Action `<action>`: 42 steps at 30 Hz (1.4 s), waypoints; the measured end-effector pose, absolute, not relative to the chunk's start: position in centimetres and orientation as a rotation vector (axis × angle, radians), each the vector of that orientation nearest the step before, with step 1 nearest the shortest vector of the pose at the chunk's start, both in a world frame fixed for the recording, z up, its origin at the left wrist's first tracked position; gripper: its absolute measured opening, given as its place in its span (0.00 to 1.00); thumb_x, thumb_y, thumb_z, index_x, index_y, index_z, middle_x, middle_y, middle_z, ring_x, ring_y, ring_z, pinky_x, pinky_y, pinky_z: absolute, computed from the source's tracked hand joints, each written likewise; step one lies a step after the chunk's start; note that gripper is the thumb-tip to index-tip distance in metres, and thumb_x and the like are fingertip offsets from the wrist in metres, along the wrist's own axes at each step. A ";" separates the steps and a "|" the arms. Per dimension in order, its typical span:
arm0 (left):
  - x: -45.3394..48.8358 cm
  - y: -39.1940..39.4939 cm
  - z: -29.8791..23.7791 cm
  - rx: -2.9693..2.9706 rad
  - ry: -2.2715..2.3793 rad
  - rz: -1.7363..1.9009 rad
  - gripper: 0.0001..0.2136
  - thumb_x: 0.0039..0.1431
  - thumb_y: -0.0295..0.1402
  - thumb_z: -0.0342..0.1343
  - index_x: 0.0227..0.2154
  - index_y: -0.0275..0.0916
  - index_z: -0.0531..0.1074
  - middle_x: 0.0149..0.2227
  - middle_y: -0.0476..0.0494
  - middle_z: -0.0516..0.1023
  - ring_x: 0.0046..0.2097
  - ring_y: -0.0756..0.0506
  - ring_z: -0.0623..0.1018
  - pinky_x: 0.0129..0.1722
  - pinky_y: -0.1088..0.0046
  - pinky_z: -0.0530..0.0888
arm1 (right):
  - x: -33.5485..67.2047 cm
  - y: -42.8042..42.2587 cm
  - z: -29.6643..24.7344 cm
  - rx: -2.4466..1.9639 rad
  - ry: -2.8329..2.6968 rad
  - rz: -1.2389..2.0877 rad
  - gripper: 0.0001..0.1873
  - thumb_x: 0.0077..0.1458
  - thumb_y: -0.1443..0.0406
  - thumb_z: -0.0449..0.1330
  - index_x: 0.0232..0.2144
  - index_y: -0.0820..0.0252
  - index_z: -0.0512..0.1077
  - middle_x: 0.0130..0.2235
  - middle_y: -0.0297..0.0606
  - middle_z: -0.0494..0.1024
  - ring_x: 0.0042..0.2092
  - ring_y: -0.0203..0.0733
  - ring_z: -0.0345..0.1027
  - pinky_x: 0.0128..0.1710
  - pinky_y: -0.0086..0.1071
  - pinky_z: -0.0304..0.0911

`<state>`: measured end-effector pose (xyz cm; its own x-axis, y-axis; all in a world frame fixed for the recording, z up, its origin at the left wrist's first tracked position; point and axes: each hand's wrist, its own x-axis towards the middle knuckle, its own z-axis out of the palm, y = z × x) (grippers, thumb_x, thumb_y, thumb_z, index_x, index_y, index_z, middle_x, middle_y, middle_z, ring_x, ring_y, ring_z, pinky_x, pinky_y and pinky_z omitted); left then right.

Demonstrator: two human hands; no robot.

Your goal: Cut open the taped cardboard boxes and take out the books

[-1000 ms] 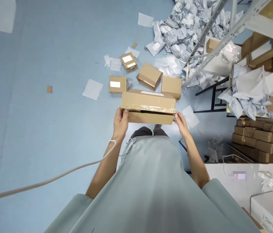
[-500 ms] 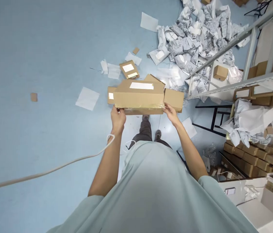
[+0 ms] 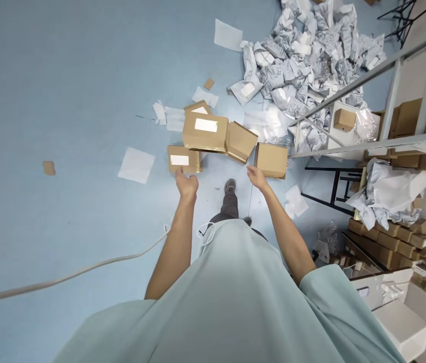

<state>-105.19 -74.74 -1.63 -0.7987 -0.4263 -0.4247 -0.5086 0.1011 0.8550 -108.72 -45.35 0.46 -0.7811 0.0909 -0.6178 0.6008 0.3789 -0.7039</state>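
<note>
A cardboard box with a white label (image 3: 205,132) is away from both my hands, just beyond them and partly over other boxes. My left hand (image 3: 187,186) has its fingers apart and holds nothing; it is nearest to a smaller labelled carton (image 3: 175,151), though I cannot tell if it touches it. My right hand (image 3: 257,178) is also open, between a tilted cardboard box (image 3: 241,142) and another carton (image 3: 271,159) at its right. Behind the labelled box, a further carton (image 3: 197,107) shows only in part.
Grey plastic mailers (image 3: 292,70) lie heaped at the upper right, beside a metal rack (image 3: 364,78). White sheets (image 3: 136,165) are scattered on the blue floor. A pale cable (image 3: 84,271) runs in from the left. Stacked cartons (image 3: 390,239) stand at right.
Both hands have let go of the labelled box, which has moved forward away from me and appears smaller. My hands are now apart from it, and the cartons below show more.
</note>
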 end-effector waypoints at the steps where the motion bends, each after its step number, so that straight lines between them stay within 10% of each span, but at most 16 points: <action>1: -104.3 -74.0 -1.3 -1.082 2.258 1.737 0.22 0.57 0.24 0.59 0.56 0.36 0.72 0.59 0.29 0.81 0.73 0.36 0.76 0.81 0.47 0.65 | -107.1 -44.8 1.2 0.616 2.155 -1.427 0.14 0.63 0.64 0.68 0.50 0.58 0.87 0.54 0.46 0.92 0.64 0.54 0.83 0.77 0.56 0.67; 14: -85.9 -46.5 9.3 0.082 2.013 1.766 0.06 0.62 0.35 0.64 0.41 0.44 0.76 0.52 0.38 0.85 0.61 0.37 0.83 0.70 0.49 0.76 | -68.3 -30.3 14.9 1.203 2.243 -2.189 0.27 0.61 0.43 0.72 0.51 0.53 0.86 0.55 0.48 0.92 0.56 0.54 0.87 0.66 0.53 0.76; 22: -55.8 -30.2 15.3 0.917 1.455 1.310 0.12 0.63 0.45 0.66 0.40 0.44 0.76 0.62 0.32 0.85 0.68 0.33 0.82 0.73 0.46 0.74 | -33.9 -29.5 17.9 2.538 1.987 -2.397 0.32 0.60 0.35 0.71 0.49 0.53 0.86 0.52 0.49 0.92 0.53 0.58 0.89 0.60 0.55 0.80; 33: -29.4 -19.4 18.4 1.329 0.968 0.806 0.14 0.64 0.50 0.66 0.41 0.45 0.77 0.61 0.32 0.86 0.68 0.32 0.83 0.74 0.44 0.75 | -11.0 -30.2 19.5 3.669 1.349 -2.102 0.30 0.63 0.37 0.71 0.51 0.52 0.85 0.54 0.50 0.92 0.53 0.58 0.89 0.60 0.55 0.82; 42: -9.4 -9.2 20.2 1.276 0.739 0.661 0.17 0.64 0.52 0.68 0.42 0.44 0.79 0.62 0.31 0.85 0.69 0.31 0.82 0.74 0.45 0.76 | 5.2 -24.5 21.9 4.041 1.224 -1.244 0.35 0.61 0.38 0.73 0.60 0.52 0.82 0.65 0.54 0.85 0.62 0.61 0.84 0.61 0.55 0.83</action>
<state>-9.40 -9.24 20.21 0.6068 0.7858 -0.1195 -0.0313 0.1738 0.9843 5.21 -24.49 21.90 0.7948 0.6023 -0.0739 0.0642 -0.2045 -0.9768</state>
